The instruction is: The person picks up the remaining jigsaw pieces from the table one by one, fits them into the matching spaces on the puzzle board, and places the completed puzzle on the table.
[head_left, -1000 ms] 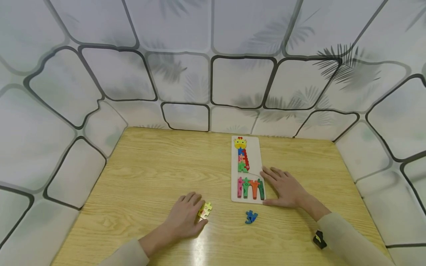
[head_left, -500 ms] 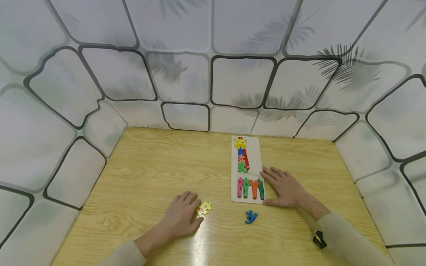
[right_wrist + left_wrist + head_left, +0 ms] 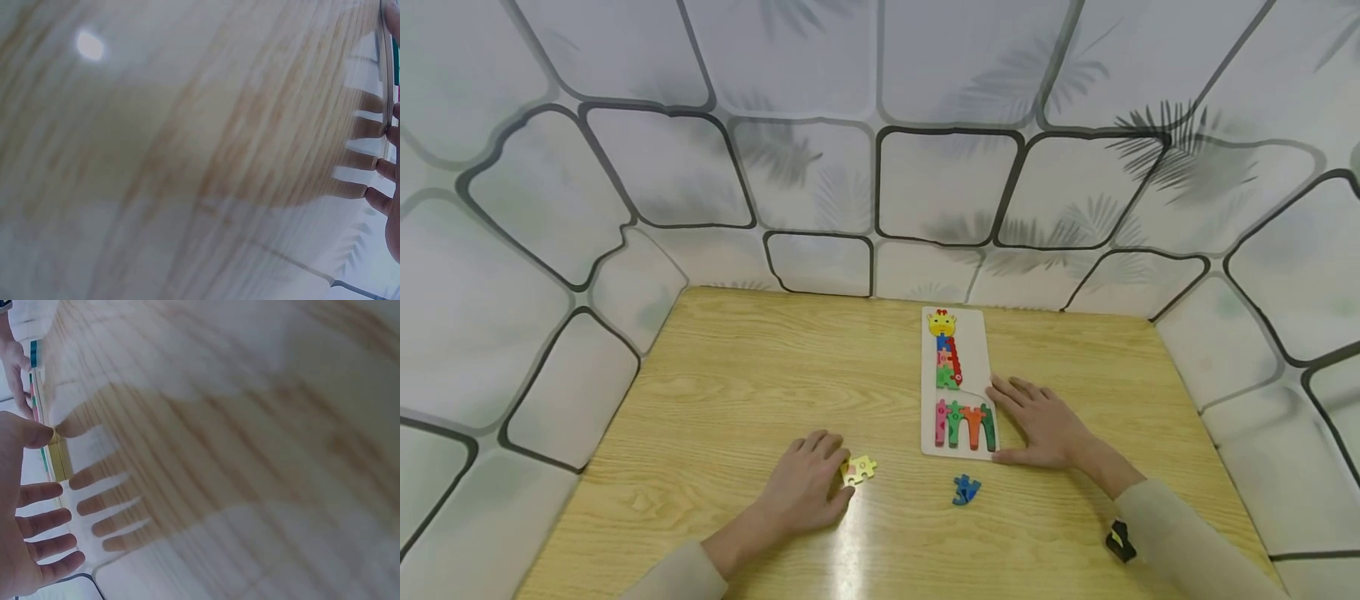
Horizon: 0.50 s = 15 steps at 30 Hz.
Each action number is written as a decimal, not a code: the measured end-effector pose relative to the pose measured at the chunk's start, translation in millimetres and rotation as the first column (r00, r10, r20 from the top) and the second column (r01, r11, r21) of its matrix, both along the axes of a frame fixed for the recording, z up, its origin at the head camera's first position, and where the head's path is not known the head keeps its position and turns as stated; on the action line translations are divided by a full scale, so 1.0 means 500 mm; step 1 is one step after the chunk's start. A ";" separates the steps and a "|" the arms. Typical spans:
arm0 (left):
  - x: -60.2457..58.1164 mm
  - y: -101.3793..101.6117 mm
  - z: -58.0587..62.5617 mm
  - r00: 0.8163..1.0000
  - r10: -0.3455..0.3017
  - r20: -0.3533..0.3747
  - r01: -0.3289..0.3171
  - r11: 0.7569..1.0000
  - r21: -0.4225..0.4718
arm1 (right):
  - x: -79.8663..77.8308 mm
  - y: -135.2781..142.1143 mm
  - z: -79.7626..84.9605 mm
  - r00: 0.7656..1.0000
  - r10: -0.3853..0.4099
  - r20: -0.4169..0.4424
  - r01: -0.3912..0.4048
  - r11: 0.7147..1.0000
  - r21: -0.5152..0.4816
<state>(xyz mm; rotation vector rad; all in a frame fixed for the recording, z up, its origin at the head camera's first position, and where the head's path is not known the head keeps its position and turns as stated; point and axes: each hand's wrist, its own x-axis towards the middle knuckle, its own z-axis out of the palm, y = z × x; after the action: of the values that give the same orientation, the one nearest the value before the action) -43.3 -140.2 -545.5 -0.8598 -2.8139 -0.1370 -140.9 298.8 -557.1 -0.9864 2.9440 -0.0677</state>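
In the head view my left hand (image 3: 807, 487) lies low over the table, with its thumb and index finger beside a yellow puzzle piece (image 3: 862, 468). The left wrist view has this piece (image 3: 57, 464) edge-on between thumb tip and index tip, the other fingers spread and nearly straight. My right hand (image 3: 1045, 427) rests, fingers spread, along the right edge of a white giraffe puzzle board (image 3: 972, 350). Head, neck and leg pieces sit in that board; its body area is bare. In the right wrist view only part of the right hand (image 3: 392, 206) shows at the edge.
A blue puzzle piece (image 3: 966, 490) lies on the wooden table (image 3: 752, 367) just in front of the board. White walls (image 3: 820, 183) with dark stone outlines close off the back and both sides. A small black object (image 3: 1121, 541) sits at the right sleeve.
My left hand has drawn slightly left, uncovering more of the yellow puzzle piece, which has turned and shifted a little left. The right hand, board and blue piece stay where they were.
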 end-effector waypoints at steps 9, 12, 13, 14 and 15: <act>0.000 0.006 0.000 0.998 0.052 0.020 -0.053 0.998 0.027 | 0.001 -0.001 0.000 0.999 -0.019 0.041 0.018 1.000 0.016; -0.001 0.008 -0.001 0.999 0.054 0.005 -0.054 0.998 0.025 | 0.000 -0.001 0.000 0.999 -0.021 0.043 0.020 1.000 0.011; -0.002 0.008 0.000 0.999 0.052 0.001 -0.052 0.998 0.024 | 0.000 -0.001 0.000 0.999 -0.020 0.041 0.020 1.000 0.011; -0.002 0.010 0.001 0.999 0.050 0.001 -0.050 0.998 0.024 | 0.000 -0.001 -0.001 0.999 -0.020 0.040 0.020 1.000 0.011; -0.002 0.011 0.002 0.999 0.046 0.003 -0.046 0.999 0.026 | -0.001 -0.001 -0.001 0.999 -0.019 0.038 0.019 1.000 0.011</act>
<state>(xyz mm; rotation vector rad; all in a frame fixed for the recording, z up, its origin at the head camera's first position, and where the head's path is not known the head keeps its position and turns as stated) -44.3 -134.9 -544.4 -0.7887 -2.8251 -0.1669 -141.2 298.5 -557.6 -0.9449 2.9161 -0.0712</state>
